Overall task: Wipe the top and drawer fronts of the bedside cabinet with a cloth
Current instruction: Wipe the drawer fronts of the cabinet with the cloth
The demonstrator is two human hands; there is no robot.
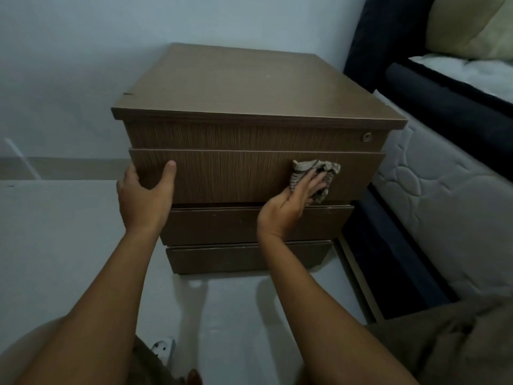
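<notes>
A pale floor (55, 232) and a pale wall (83, 51) are seen, and a bed (444, 107) with a dark frame and a quilted white mattress (433, 190) is set at the right. The cabinet (249, 87) is stood on the floor between wall and bed, just beside the mattress, its back turned to the wall and its front faced toward the person. It is made of brown wood-grain board, with a flat overhanging top and a small notch at the left edge. Four wide drawer fronts are stacked down the front, each with its long axis level from left to right. The second drawer (236, 176) is stood out forward of the others; what the drawers hold cannot be seen. The left edge of that drawer front is gripped by the left hand (144, 195), the thumb laid on the face and the fingers curled round the side. The right hand (288, 207) is held with fingers straight and pressed on the cloth (313, 169). The cloth, crumpled, grey-beige with dark stripes, is held flat against the right part of the second drawer front. A small round lock (367, 137) is set at the right of the top front.
</notes>
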